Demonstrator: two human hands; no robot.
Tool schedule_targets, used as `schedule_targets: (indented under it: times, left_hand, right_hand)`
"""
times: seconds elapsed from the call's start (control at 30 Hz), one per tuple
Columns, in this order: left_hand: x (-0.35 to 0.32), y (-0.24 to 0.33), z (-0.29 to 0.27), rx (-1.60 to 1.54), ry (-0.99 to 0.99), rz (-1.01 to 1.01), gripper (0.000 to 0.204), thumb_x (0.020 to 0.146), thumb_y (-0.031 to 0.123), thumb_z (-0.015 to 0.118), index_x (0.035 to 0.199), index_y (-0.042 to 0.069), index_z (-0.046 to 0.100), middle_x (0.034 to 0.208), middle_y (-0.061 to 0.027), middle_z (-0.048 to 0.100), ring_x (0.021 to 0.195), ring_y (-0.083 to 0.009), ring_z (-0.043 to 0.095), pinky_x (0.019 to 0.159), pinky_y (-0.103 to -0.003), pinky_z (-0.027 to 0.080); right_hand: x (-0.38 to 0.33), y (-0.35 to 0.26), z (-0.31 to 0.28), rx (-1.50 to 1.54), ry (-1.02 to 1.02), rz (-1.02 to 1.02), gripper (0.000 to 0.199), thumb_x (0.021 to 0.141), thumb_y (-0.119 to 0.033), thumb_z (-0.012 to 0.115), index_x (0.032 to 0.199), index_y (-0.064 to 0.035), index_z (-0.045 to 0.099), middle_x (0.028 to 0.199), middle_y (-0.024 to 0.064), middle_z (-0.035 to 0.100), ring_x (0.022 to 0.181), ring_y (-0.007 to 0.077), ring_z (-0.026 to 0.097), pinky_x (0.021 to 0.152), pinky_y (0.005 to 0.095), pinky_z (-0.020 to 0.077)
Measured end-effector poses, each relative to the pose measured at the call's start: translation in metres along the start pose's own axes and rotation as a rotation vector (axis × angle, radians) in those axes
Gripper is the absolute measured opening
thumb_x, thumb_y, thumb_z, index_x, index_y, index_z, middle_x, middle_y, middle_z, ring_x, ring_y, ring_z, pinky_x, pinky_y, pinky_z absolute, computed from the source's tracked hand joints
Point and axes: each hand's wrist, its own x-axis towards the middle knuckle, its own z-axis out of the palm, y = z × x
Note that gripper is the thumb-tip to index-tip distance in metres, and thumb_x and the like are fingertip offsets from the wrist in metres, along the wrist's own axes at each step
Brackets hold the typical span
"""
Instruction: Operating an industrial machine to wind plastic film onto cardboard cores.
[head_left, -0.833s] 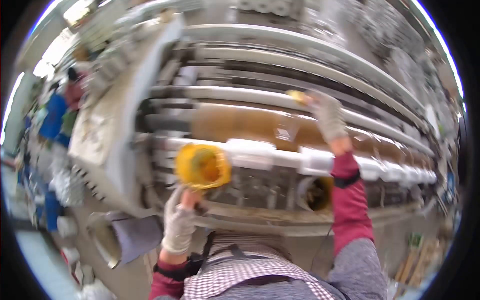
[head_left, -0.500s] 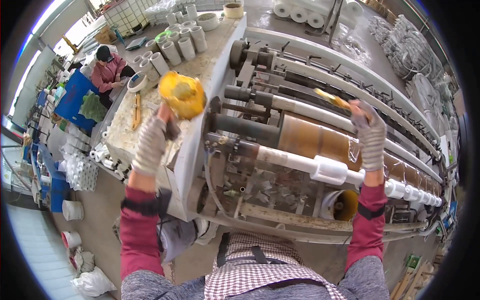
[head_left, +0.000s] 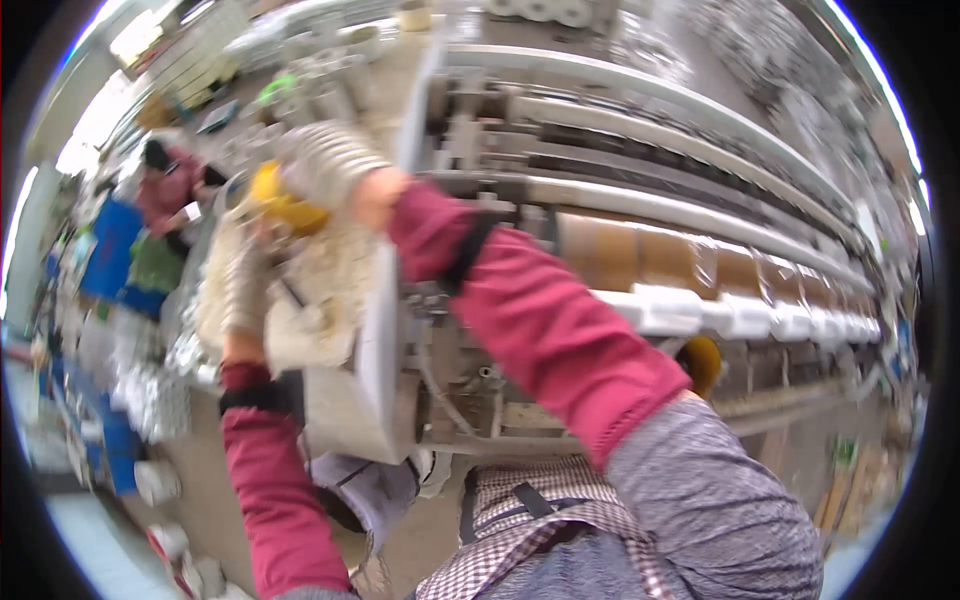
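Note:
Over the pale worktop [head_left: 330, 340] a yellow container [head_left: 285, 205] is caught between my gloved hands, smeared by motion. My left hand [head_left: 245, 270], in a striped knit glove, closes on its lower left side. My right hand [head_left: 325, 160], gloved likewise, reaches across from the right and covers its top. The right fingers are hidden, and the yellow brush does not show in this frame. A dark, stick-like thing [head_left: 292, 292] lies on the worktop below the container, too blurred to name.
Right of the worktop runs a roller machine with a brown roll [head_left: 600, 250] and white rolls [head_left: 665, 312]. Several cardboard-like tubes [head_left: 335, 95] stand at the worktop's far end. A person [head_left: 165, 190] sits at the left. A yellow-lined bucket [head_left: 703, 362] is under the machine.
My right hand has swung from above the rollers, where it held the yellow brush, leftward to the container. My left hand and the container have moved left and lower in the picture. The whole view has shifted.

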Motion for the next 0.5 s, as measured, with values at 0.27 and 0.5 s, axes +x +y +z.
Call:
schedule_targets:
  times: [0.27, 0.5]
  left_hand:
    - [-0.076, 0.054, 0.121, 0.34, 0.1, 0.54, 0.02, 0.084, 0.007, 0.063, 0.103, 0.0, 0.058, 0.089, -0.0057, 0.06, 0.081, -0.0158, 0.056, 0.074, -0.028, 0.046]
    - [-0.095, 0.063, 0.416, 0.504, -0.976, 0.966, 0.036, 0.067, 0.001, 0.068, 0.101, 0.012, 0.063, 0.101, -0.0119, 0.059, 0.088, -0.036, 0.059, 0.078, -0.041, 0.049]
  right_hand:
    - [-0.174, -0.001, -0.113, 0.127, -0.043, 0.329, 0.021, 0.083, -0.019, 0.052, 0.094, -0.0026, 0.057, 0.073, 0.0193, 0.062, 0.072, 0.0385, 0.061, 0.067, 0.0465, 0.0486]
    - [-0.38, 0.006, -0.237, 0.167, -0.219, 0.763, 0.026, 0.088, -0.025, 0.054, 0.107, -0.0071, 0.057, 0.086, 0.0181, 0.063, 0.082, 0.037, 0.061, 0.073, 0.042, 0.0491]
